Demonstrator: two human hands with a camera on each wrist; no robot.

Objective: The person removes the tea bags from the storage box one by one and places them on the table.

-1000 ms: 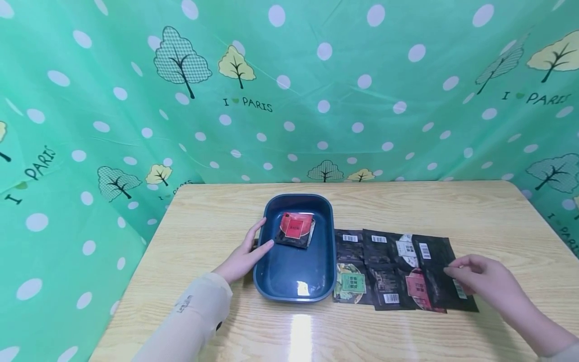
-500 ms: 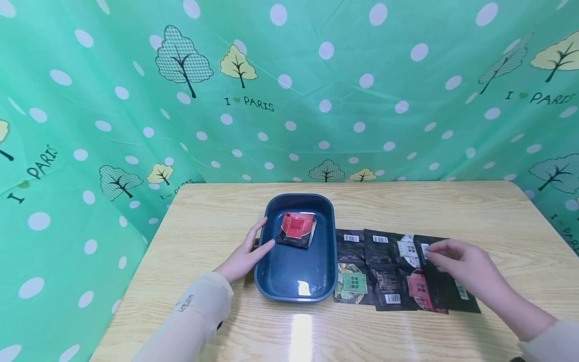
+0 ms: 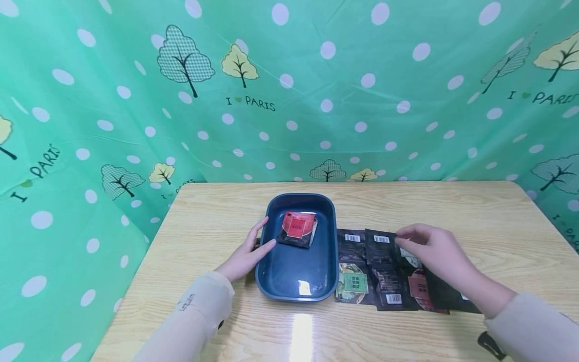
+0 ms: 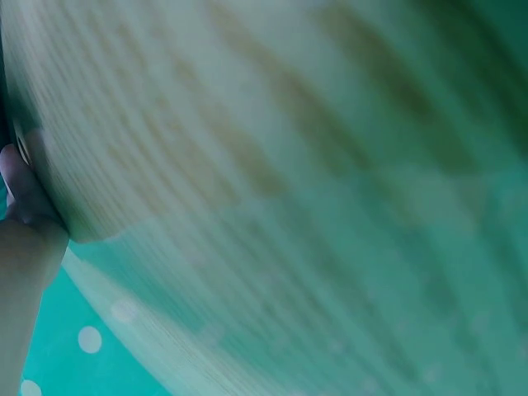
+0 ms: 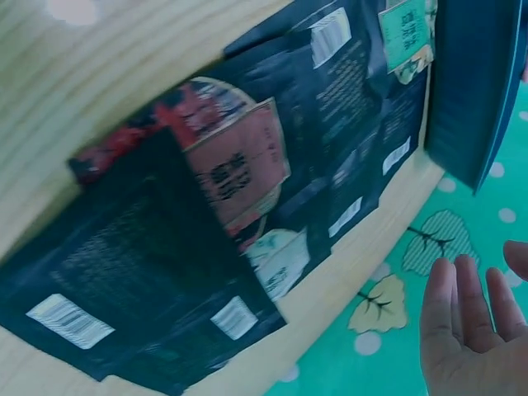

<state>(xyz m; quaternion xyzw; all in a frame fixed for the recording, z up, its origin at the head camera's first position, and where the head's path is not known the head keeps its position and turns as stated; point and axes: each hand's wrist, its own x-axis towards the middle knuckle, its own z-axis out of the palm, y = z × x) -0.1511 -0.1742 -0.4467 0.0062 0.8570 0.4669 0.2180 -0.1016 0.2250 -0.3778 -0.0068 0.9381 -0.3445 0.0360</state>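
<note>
My left hand (image 3: 244, 255) holds the left side of a deep blue rectangular bin (image 3: 297, 298); the thumb lies over the rim and the index fingertip is at its edge. In the left wrist view, only part of this hand (image 4: 29, 194) shows at the left border. Inside the bin, a red-and-black sachet (image 3: 296, 228) overlaps a paler one. My right hand (image 3: 434, 249) hovers over the row of black sachets (image 3: 392, 284) with thumb and fingers apart; in the right wrist view its fingers (image 5: 472, 307) are extended and hold nothing.
Right of the bin, flat sachets overlap in two rows, some barcode side up, one with a green label (image 3: 355, 282), another with a red label (image 5: 239, 165). They lie on a wood-grain table (image 3: 212, 211). A green dotted cloth (image 3: 289, 100) hangs behind and at the sides.
My right hand has moved left and slightly away from me, from the rightmost sachets to above the upper row's middle. The left hand, bin and sachets have stayed in place.
</note>
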